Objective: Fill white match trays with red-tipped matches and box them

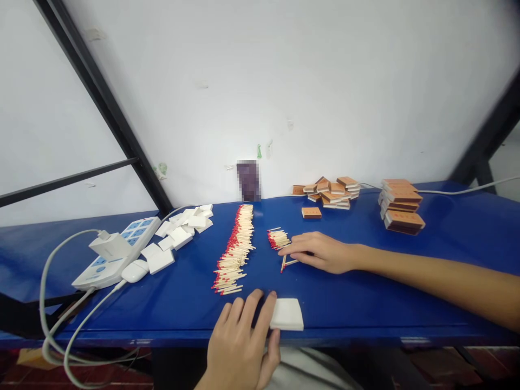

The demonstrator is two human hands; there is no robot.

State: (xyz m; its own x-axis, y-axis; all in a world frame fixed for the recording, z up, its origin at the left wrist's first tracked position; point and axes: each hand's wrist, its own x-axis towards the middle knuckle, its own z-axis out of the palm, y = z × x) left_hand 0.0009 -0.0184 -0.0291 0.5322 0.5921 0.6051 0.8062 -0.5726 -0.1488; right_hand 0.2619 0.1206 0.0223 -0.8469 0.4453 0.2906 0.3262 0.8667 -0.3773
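My left hand [244, 338] is at the front edge of the table. Its index finger and thumb pinch the left end of a white matchbox tray [287, 314], whose inside I cannot make out. Farther back, my right hand [320, 252] is closed, its fingertips on a small heap of red-tipped matches [278, 238]. Two loose matches [283, 264] lie just under the fingers, partly hidden by them. To the left of that heap, a long row of matches [235, 249] runs from the wall toward the front, most heads pointing left.
White trays [179, 235] lie piled at left beside a power strip [122, 254] with a plugged-in charger and looping cables [44, 303]. Orange matchboxes [331, 192] are heaped by the wall, with a taller stack [400, 206] at right. Black metal posts [105, 103] flank the blue table [365, 309].
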